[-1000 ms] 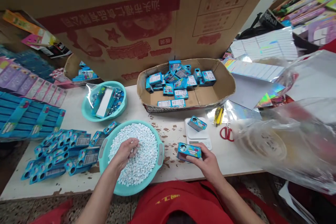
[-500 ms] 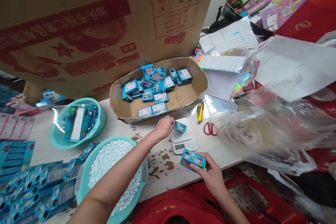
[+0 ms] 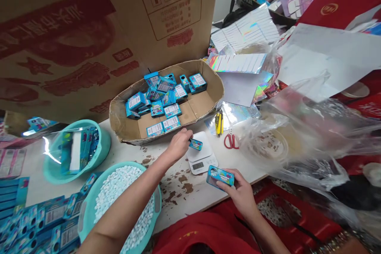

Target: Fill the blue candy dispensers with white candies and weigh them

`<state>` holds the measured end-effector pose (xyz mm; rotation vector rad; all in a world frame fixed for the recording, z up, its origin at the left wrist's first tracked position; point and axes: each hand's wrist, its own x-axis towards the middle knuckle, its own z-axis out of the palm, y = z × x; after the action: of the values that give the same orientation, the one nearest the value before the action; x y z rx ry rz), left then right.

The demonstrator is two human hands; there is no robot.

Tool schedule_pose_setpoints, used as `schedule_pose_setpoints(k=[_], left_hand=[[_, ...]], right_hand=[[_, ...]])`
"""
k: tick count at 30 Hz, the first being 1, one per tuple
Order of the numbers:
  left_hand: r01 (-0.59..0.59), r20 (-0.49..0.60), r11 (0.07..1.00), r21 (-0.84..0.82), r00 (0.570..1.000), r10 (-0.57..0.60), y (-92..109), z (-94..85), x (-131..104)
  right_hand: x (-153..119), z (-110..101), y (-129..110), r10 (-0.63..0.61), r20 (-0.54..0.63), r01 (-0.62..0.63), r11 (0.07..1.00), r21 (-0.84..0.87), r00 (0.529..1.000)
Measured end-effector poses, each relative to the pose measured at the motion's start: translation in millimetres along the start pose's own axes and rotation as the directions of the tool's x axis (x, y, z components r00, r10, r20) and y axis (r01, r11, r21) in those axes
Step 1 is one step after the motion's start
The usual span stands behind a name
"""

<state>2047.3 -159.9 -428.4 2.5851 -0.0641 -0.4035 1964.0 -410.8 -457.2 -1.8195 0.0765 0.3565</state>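
Observation:
My left hand (image 3: pixel 179 144) has its fingers closed on the end of a small blue candy box (image 3: pixel 196 145). That box is over the white plate of a kitchen scale (image 3: pixel 206 162); whether it rests on the plate I cannot tell. Closer to me, my right hand (image 3: pixel 240 191) grips another blue candy box (image 3: pixel 220 177) between thumb and fingers, its printed face turned up, in front of the scale. Beneath my left forearm, a turquoise basin (image 3: pixel 157 202) holds a heap of small pale-blue candies (image 3: pixel 119 184). A cardboard tray (image 3: pixel 193 113) behind the scale contains several blue boxes.
Yellow cutters (image 3: pixel 219 123) and red-handled scissors (image 3: pixel 229 141) lie right of the scale. Clear plastic bags (image 3: pixel 285 139) and label sheets (image 3: pixel 238 63) cover the right side. At left are another turquoise basin (image 3: pixel 104 143) and several blue cartons (image 3: pixel 44 222). A large carton (image 3: pixel 127 16) stands behind.
The view has swung to the right, so the tray, basins and scale sit farther left in the picture. Both hands still hold their boxes in nearly the same places.

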Motion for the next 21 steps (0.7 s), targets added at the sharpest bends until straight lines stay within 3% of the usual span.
schedule_pose_setpoints(k=[4, 7, 9, 11, 14, 17, 21], left_hand=[[-0.006, -0.192, 0.981, -0.193, 0.981, -0.031, -8, -8.2, -18], [0.066, -0.34, 0.947, -0.315, 0.924, -0.177, -35, -12.0, -64], [0.227, -0.39, 0.907, -0.355, 0.846, -0.364, -63, -8.0, -110], [0.448, -0.397, 0.822, -0.353, 0.723, -0.565, -93, 2.7, -159], [0.643, -0.285, 0.673, -0.365, 0.611, -0.739, -129, 26.1, -217], [0.647, -0.212, 0.613, -0.452, 0.59, -0.779, -141, 44.5, -241], [0.566, -0.196, 0.593, -0.573, 0.608, -0.769, -140, 48.5, -245]], right_hand=[[-1, 1, -1, 0.016, 0.009, -0.016, 1.0, 0.008, 1.0], [-3, 2, -3, 0.026, -0.003, -0.026, 1.0, 0.002, 1.0], [-5, 2, -5, 0.021, -0.016, -0.022, 1.0, -0.009, 1.0], [-8, 2, -5, 0.017, -0.028, -0.018, 1.0, -0.022, 0.999], [-11, 3, -4, 0.024, -0.04, -0.026, 0.999, -0.039, 0.999], [-13, 6, -4, 0.029, -0.043, -0.031, 0.998, -0.049, 0.999], [-17, 14, -4, 0.033, -0.029, -0.035, 0.997, -0.071, 0.999]])
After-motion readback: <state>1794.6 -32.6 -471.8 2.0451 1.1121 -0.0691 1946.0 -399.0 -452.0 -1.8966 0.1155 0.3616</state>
